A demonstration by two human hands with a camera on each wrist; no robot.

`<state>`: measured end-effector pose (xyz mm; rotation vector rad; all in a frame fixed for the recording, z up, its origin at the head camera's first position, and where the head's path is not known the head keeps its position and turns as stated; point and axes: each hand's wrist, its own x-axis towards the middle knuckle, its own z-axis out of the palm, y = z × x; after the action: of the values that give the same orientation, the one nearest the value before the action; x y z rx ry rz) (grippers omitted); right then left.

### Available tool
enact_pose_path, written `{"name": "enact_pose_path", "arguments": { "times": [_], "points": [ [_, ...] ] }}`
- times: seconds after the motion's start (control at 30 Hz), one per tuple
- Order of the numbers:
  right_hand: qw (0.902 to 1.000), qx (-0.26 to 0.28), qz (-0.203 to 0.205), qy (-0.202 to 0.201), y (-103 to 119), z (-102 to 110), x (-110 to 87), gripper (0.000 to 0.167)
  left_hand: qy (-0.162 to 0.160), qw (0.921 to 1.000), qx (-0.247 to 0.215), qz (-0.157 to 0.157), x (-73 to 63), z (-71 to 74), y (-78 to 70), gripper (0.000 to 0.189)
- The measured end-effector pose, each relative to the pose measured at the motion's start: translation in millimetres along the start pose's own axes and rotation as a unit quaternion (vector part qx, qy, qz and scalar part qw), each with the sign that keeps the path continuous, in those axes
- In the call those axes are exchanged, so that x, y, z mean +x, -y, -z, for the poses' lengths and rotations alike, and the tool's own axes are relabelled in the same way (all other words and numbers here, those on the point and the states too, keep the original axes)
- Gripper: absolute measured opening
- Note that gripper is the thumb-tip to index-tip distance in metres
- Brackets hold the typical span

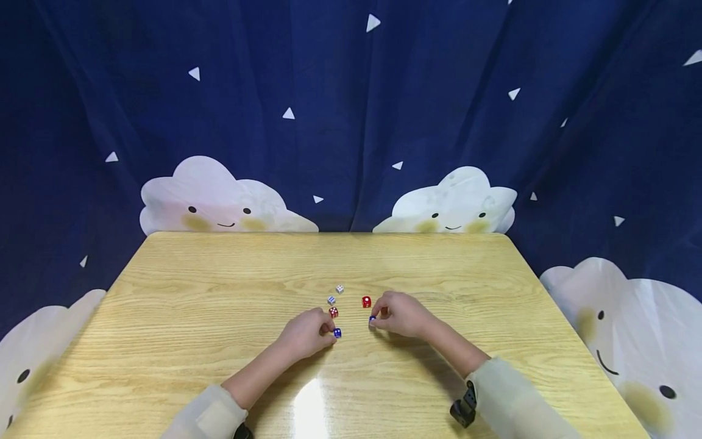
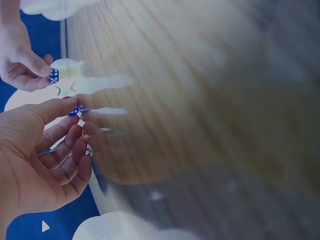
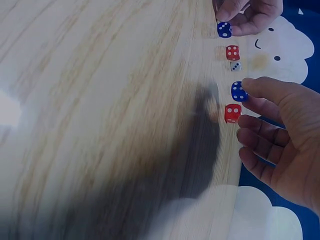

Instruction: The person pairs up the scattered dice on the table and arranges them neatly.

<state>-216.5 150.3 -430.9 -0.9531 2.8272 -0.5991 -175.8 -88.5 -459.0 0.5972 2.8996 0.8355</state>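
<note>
My left hand point(image 1: 308, 332) pinches a blue die point(image 1: 337, 333) between thumb and forefinger, low at the tabletop. Opposite it, my right hand point(image 1: 404, 314) pinches a second blue die point(image 3: 239, 91) by thumb and forefinger, the other fingers loosely bent. Just beyond the right fingertips sits a larger red die point(image 1: 366, 301). Another red die point(image 1: 333, 311) lies close to the left fingers. Behind that one, two small white dice point(image 1: 331, 300) point(image 1: 340, 289) form a slanting line with it. In the left wrist view the left fingers partly hide the dice behind them.
The wooden table point(image 1: 219, 274) has rounded far corners, and its back edge meets a dark blue curtain point(image 1: 329, 73) with clouds and white triangles. A bright reflection lies on the wood near the front. Dark bands show at both wrists.
</note>
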Motion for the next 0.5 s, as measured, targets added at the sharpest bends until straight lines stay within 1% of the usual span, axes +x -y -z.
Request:
{"name": "enact_pose_path", "arguments": {
  "times": [0.4,0.5],
  "points": [
    [0.9998,0.016,0.010,0.000,10,-10,1.3,0.011,-0.003,1.0000,0.008,-0.001,0.6,-0.5,0.0,0.012],
    [0.9995,0.030,0.008,0.001,11,-14,2.0,0.011,-0.005,1.0000,0.008,-0.005,0.2,-0.3,-0.3,0.011]
  ]
}}
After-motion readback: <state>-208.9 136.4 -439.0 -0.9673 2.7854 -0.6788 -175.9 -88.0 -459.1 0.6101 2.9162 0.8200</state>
